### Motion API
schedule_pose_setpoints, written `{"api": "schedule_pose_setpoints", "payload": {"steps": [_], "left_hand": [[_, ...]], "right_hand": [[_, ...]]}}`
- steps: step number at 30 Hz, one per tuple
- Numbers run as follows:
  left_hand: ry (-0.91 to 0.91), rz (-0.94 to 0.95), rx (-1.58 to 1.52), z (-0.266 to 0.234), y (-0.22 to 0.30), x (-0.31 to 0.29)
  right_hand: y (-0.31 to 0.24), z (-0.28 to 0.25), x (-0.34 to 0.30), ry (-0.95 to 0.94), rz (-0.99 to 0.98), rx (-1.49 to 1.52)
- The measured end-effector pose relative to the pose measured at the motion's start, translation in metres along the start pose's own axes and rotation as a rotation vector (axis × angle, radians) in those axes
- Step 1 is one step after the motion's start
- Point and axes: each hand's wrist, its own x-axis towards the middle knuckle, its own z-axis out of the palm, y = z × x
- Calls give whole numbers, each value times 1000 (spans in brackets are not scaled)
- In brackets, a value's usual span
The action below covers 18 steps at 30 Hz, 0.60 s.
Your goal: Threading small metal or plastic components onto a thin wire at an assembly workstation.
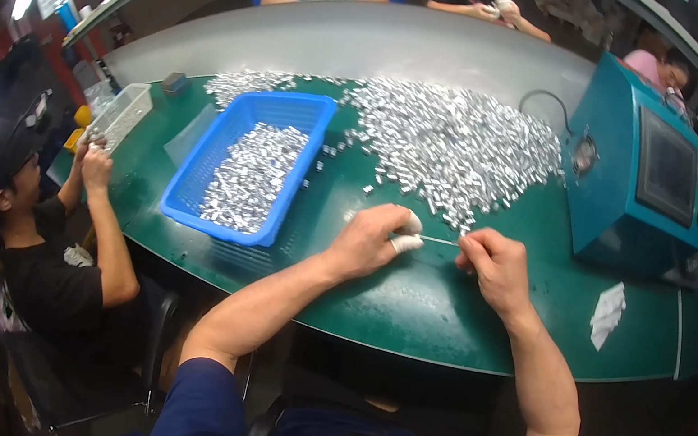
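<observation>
My left hand point(377, 241) is closed in a pinch, with white covers on the thumb and a finger. A thin pale rod or wire point(439, 241) runs from its fingertips across to my right hand point(494, 268). The right fingers are pinched together at the far end of this strand, close to a small silvery piece; exactly what lies between them is too small to tell. Just beyond my hands spreads a large heap of small silvery metal pieces point(452, 143). Left of my left hand stands a blue plastic basket point(177, 191), partly filled with similar pieces.
A teal machine point(600, 157) with a dark screen and red button stands at right on the green table point(335, 307). Nearer lies a crumpled white cloth or glove point(608, 314). A co-worker point(30, 213) sits at left beside a pale tray point(130, 115); other people sit beyond the grey partition point(448, 51).
</observation>
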Motion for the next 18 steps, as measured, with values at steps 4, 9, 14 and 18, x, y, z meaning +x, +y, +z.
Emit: {"api": "schedule_pose_setpoints", "payload": {"steps": [4, 9, 14, 18], "left_hand": [[50, 25, 47, -4, 3, 2], [55, -47, -5, -1, 3, 5], [179, -48, 103, -17, -7, 13], [216, -187, 19, -24, -16, 10]], "right_hand": [[5, 3, 5, -68, 150, 110], [1, 4, 4, -38, 54, 256], [-1, -16, 5, 126, 56, 352], [-6, -22, 7, 279, -25, 383]]}}
